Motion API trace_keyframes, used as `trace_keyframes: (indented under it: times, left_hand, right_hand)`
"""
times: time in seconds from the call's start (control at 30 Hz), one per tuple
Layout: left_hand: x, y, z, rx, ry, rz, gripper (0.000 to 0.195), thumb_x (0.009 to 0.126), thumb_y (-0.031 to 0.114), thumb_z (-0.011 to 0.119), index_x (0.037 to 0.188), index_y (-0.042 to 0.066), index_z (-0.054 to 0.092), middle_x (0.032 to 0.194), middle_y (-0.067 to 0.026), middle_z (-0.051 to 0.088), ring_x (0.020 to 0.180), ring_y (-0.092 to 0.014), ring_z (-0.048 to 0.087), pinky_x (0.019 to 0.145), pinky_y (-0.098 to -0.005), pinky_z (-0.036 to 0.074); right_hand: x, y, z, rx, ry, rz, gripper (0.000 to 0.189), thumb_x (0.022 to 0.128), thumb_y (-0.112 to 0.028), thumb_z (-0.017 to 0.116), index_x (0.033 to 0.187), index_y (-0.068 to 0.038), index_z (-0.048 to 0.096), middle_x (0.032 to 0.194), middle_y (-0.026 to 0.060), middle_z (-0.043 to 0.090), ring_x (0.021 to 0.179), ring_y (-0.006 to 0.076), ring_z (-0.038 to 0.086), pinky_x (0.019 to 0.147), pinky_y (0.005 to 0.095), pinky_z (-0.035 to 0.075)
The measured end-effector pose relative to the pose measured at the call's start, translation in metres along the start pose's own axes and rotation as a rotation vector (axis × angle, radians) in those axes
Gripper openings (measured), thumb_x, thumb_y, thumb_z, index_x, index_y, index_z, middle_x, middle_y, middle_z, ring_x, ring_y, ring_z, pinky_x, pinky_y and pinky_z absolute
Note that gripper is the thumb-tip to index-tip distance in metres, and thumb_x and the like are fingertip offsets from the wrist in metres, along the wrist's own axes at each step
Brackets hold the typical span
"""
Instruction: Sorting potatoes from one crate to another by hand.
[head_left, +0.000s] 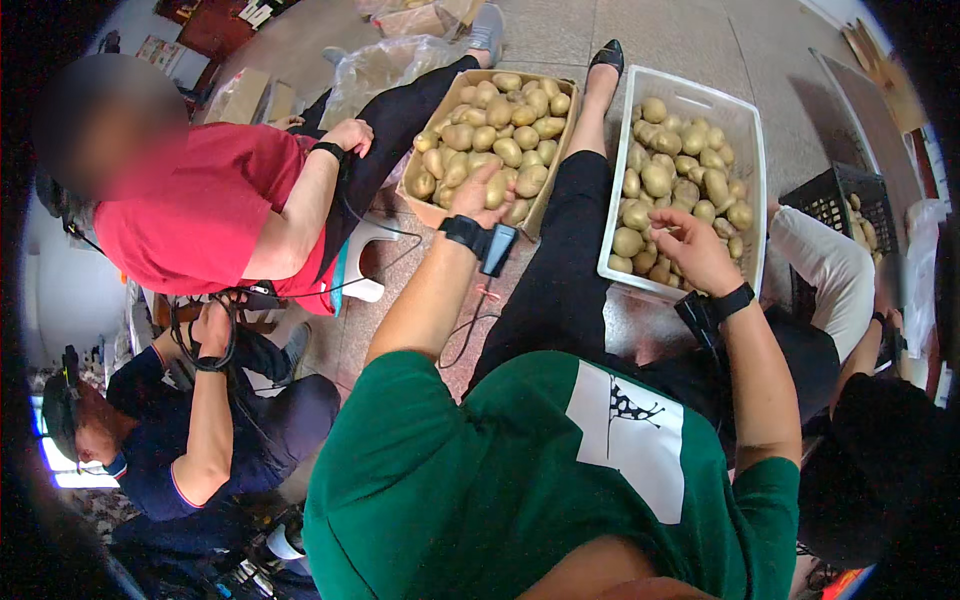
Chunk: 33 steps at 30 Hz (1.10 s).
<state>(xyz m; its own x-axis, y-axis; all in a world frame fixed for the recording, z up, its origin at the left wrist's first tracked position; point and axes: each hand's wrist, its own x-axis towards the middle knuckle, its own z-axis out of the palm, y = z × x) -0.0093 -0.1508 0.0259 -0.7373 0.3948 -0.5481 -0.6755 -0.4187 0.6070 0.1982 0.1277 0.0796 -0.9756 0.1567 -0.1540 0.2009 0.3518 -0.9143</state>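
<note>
My left hand (480, 199) is at the near side of a cardboard box (421, 213) heaped with potatoes. Its palm faces up and its fingers curl round one pale brown potato (496, 190). Over the near part of a white plastic crate (760, 195), my right hand (699, 249) has thumb and fingertips apart, with nothing seen between them. Many potatoes (656, 180) fill the crate's floor below its rim. Whether the right fingertips touch the potatoes under them is hard to tell. Both wrists wear black straps with small devices.
My leg (559, 240) stretches between box and crate. A person in red (202, 202) sits left, another in dark clothes (217, 435) behind, holding a coiled cable (202, 330). At right are a black crate (862, 202) with potatoes and a person's pale-trousered leg (821, 270).
</note>
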Motion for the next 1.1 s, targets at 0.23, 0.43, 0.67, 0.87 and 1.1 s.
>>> trace_keyframes:
  times: [0.23,0.43,0.67,0.87,1.1]
  left_hand:
    - [0.035,0.065,-0.063,0.080,0.172,0.014,0.031,0.085,0.023,0.056,0.109,0.007,0.046,0.088,-0.0116,0.055,0.066,-0.022,0.056,0.051,-0.0278,0.049]
    - [0.049,0.088,-0.086,0.202,0.195,0.122,0.036,0.083,0.027,0.059,0.114,0.014,0.045,0.091,-0.0127,0.053,0.060,-0.023,0.054,0.043,-0.0260,0.047]
    - [0.061,0.084,-0.119,0.222,0.423,0.033,0.029,0.087,0.026,0.053,0.112,0.013,0.048,0.091,-0.0106,0.055,0.062,-0.022,0.054,0.045,-0.0281,0.047]
    - [0.066,0.071,-0.132,0.115,0.563,0.119,0.026,0.087,0.020,0.053,0.110,0.009,0.048,0.092,-0.0118,0.057,0.069,-0.025,0.057,0.048,-0.0329,0.050]
    - [0.083,0.086,-0.144,0.124,0.539,0.138,0.028,0.087,0.016,0.050,0.110,0.001,0.048,0.100,-0.0142,0.055,0.082,-0.027,0.059,0.050,-0.0310,0.054]
  right_hand:
    - [0.000,-0.001,-0.002,-0.009,0.002,0.027,0.029,0.081,-0.016,0.060,0.105,-0.002,0.056,0.090,0.0049,0.060,0.070,0.0108,0.053,0.066,0.0247,0.045]
    - [0.004,0.005,-0.001,-0.039,0.005,0.046,0.029,0.080,-0.017,0.060,0.105,-0.002,0.057,0.089,0.0060,0.061,0.068,0.0118,0.053,0.065,0.0254,0.045]
    - [0.007,0.013,0.000,-0.102,0.009,0.032,0.026,0.083,-0.014,0.059,0.105,-0.001,0.056,0.080,-0.0030,0.057,0.064,0.0037,0.048,0.056,0.0192,0.040]
    - [0.009,0.012,0.002,-0.123,-0.009,0.043,0.026,0.083,-0.015,0.059,0.105,-0.001,0.056,0.075,-0.0029,0.055,0.061,0.0042,0.046,0.053,0.0196,0.039]
    - [0.010,0.012,0.002,-0.105,-0.020,0.083,0.028,0.083,-0.016,0.059,0.106,-0.001,0.056,0.078,-0.0019,0.056,0.062,0.0050,0.047,0.055,0.0206,0.041]
